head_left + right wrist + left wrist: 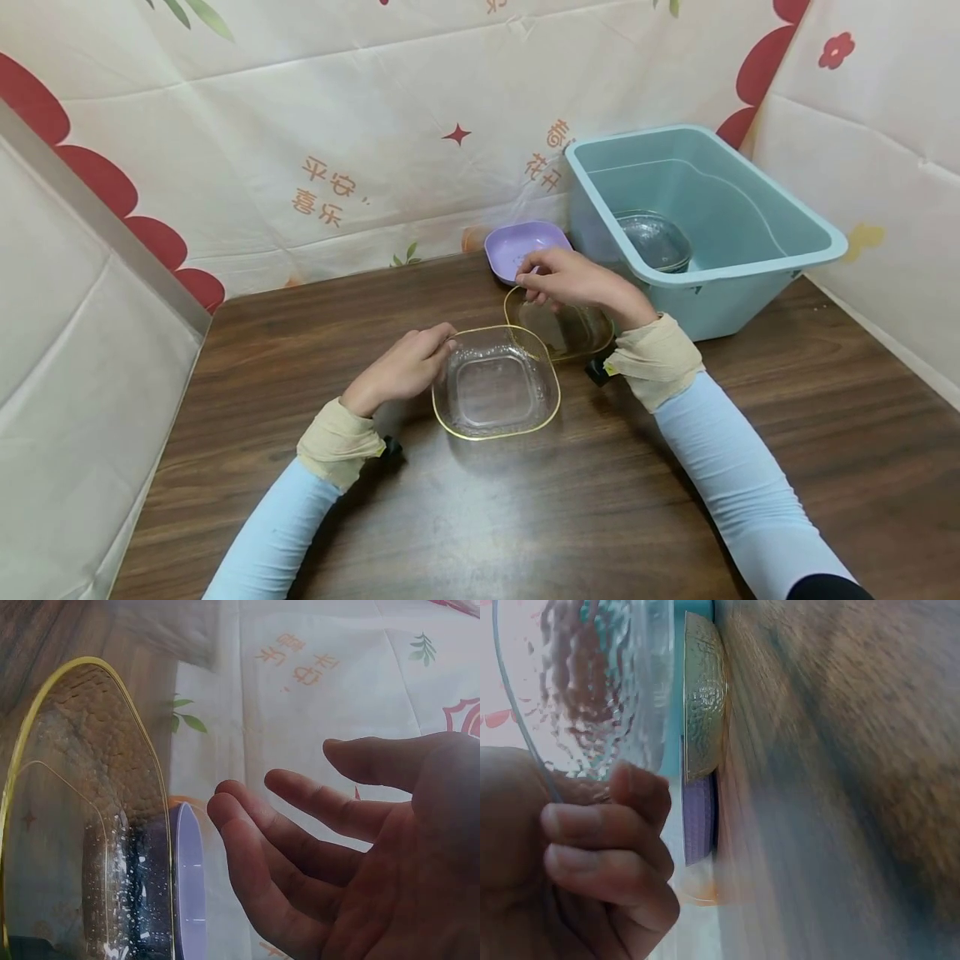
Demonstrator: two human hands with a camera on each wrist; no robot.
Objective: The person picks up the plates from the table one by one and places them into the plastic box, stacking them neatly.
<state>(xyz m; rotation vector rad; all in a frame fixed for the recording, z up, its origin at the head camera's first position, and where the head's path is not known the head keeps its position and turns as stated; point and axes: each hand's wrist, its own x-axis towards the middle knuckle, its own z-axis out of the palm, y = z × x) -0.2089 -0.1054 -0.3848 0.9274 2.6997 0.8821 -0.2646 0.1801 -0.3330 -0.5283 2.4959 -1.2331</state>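
Patterned cloth walls enclose a dark wooden surface [525, 517]. At its far right stands a teal tub [750, 250] with a clear glass dish [656, 240] inside. Near the middle sits a gold-rimmed glass bowl [495, 387], its left rim pinched by the left hand [401, 371] with curled fingers. Just behind, overlapping its far corner, lies a second gold-rimmed bowl [570, 329], over which the right hand [577, 283] hovers with loose, spread fingers gripping nothing. A small purple dish [513, 246] sits beyond.

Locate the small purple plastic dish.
Head view: the small purple plastic dish sits at the table's far edge, left of the blue tub, behind the right hand.
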